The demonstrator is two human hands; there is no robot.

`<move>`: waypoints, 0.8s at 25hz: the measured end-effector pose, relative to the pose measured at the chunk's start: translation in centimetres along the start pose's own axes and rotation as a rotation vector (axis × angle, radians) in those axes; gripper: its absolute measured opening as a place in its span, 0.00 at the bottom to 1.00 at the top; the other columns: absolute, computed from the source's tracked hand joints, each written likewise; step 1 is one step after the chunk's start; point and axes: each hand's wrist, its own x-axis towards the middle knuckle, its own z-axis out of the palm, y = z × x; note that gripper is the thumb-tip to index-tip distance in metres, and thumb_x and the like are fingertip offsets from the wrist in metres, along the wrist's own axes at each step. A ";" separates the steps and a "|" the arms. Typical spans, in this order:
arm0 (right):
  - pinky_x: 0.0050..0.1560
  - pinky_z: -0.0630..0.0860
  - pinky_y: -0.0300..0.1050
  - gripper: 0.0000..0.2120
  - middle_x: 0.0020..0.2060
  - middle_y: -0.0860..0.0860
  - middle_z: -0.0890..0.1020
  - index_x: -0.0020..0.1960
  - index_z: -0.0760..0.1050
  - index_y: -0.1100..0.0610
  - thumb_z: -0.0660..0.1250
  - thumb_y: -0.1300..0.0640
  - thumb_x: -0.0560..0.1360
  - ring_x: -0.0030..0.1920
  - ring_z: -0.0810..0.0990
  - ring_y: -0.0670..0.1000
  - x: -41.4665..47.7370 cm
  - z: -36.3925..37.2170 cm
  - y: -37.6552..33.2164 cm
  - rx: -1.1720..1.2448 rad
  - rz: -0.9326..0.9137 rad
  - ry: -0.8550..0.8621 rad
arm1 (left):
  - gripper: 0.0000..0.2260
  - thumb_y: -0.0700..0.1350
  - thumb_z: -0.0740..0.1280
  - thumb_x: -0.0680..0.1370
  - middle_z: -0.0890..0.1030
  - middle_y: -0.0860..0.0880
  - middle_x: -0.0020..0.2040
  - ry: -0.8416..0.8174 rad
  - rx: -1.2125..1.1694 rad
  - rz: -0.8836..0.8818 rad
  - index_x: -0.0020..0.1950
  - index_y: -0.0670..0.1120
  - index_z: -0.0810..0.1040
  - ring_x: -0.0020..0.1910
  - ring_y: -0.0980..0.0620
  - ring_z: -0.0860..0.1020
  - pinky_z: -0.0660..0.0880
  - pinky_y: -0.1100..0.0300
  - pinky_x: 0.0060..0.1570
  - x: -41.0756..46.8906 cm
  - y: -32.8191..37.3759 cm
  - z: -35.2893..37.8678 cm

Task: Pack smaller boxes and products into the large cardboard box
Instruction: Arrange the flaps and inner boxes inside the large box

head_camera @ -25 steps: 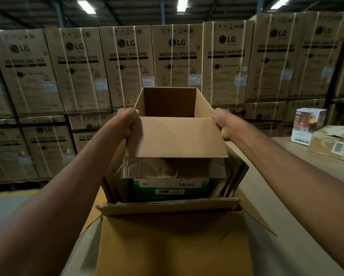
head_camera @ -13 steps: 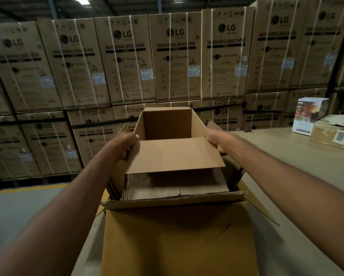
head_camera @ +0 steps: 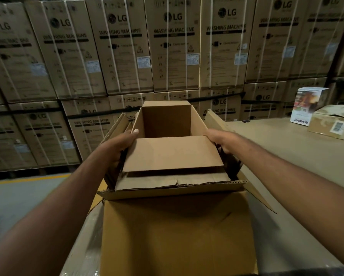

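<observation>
A large cardboard box [head_camera: 177, 232] stands open on the table in front of me, its near flap folded toward me. Sunk into its opening is a smaller open cardboard box [head_camera: 173, 152], with its near flap lying flat and its far flap upright. My left hand [head_camera: 120, 145] grips the smaller box's left side, thumb on the rim. My right hand [head_camera: 222, 140] grips its right side, fingers down between the two boxes. Flat corrugated sheets line the gap around the smaller box.
A white printed product box [head_camera: 306, 105] and a worn brown carton [head_camera: 333, 122] with a label sit on the table [head_camera: 286, 156] at the far right. Stacked washing machine cartons [head_camera: 167, 48] form a wall behind. The floor [head_camera: 27, 196] with a yellow line lies left.
Both hands have lowered the smaller box deeper into the large box. The green-labelled product seen under it a second ago is now hidden.
</observation>
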 end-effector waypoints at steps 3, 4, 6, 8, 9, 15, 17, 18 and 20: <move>0.34 0.68 0.43 0.14 0.44 0.52 0.78 0.62 0.74 0.60 0.59 0.51 0.85 0.42 0.76 0.49 1.7 -0.9 0.7 0.057 -0.016 0.045 | 0.21 0.53 0.61 0.85 0.77 0.45 0.58 0.021 0.065 0.082 0.78 0.51 0.68 0.49 0.48 0.78 0.76 0.54 0.44 -0.1 0.8 0.1; 0.35 0.70 0.43 0.13 0.45 0.52 0.79 0.63 0.75 0.60 0.60 0.53 0.85 0.42 0.77 0.50 2.1 -0.8 0.6 0.046 -0.031 0.082 | 0.21 0.51 0.62 0.85 0.77 0.45 0.61 0.036 0.135 0.115 0.78 0.51 0.68 0.52 0.47 0.78 0.75 0.53 0.48 -0.3 1.2 0.3; 0.42 0.76 0.48 0.11 0.50 0.55 0.80 0.62 0.76 0.61 0.61 0.60 0.82 0.48 0.79 0.53 3.2 -0.5 0.2 -0.145 -0.070 0.190 | 0.22 0.51 0.62 0.85 0.75 0.43 0.66 0.110 0.416 0.170 0.80 0.52 0.65 0.59 0.43 0.77 0.74 0.51 0.48 -0.7 1.9 0.4; 0.59 0.78 0.55 0.15 0.60 0.58 0.78 0.65 0.75 0.61 0.63 0.63 0.79 0.60 0.78 0.58 3.8 -0.1 -0.4 -0.441 -0.076 0.339 | 0.21 0.53 0.61 0.85 0.78 0.43 0.61 0.278 0.825 0.285 0.78 0.52 0.67 0.55 0.45 0.78 0.74 0.52 0.42 -0.3 2.4 0.0; 0.62 0.76 0.57 0.17 0.63 0.58 0.77 0.67 0.74 0.60 0.64 0.62 0.79 0.63 0.76 0.59 4.0 0.0 -0.7 -0.497 -0.079 0.408 | 0.20 0.54 0.61 0.84 0.79 0.44 0.61 0.324 0.949 0.330 0.76 0.51 0.70 0.56 0.46 0.78 0.74 0.52 0.44 -0.1 2.6 -0.2; 0.47 0.72 0.46 0.19 0.65 0.56 0.79 0.73 0.73 0.56 0.59 0.62 0.83 0.56 0.78 0.54 6.8 0.9 -2.2 -0.542 -0.295 0.344 | 0.14 0.43 0.59 0.84 0.78 0.44 0.51 0.209 0.602 0.228 0.69 0.46 0.75 0.52 0.44 0.79 0.80 0.49 0.49 4.3 1.8 -0.6; 0.50 0.74 0.46 0.18 0.65 0.56 0.79 0.72 0.74 0.56 0.58 0.61 0.83 0.58 0.79 0.55 8.0 0.7 -2.4 -0.574 -0.290 0.344 | 0.12 0.43 0.60 0.83 0.79 0.43 0.52 0.239 0.601 0.249 0.65 0.46 0.77 0.50 0.45 0.80 0.81 0.49 0.48 5.3 2.1 -0.7; 0.52 0.75 0.48 0.17 0.65 0.56 0.79 0.71 0.74 0.56 0.59 0.60 0.83 0.59 0.79 0.56 8.3 0.6 -2.5 -0.626 -0.285 0.334 | 0.11 0.43 0.60 0.83 0.79 0.43 0.51 0.244 0.636 0.263 0.62 0.45 0.78 0.48 0.45 0.80 0.81 0.49 0.47 5.5 2.4 -0.8; 0.52 0.77 0.50 0.16 0.62 0.56 0.80 0.68 0.75 0.55 0.60 0.59 0.82 0.58 0.79 0.56 8.6 0.6 -2.6 -0.773 -0.294 0.328 | 0.07 0.45 0.62 0.83 0.79 0.44 0.48 0.253 0.769 0.281 0.57 0.45 0.77 0.45 0.47 0.80 0.80 0.52 0.41 5.8 2.9 -1.0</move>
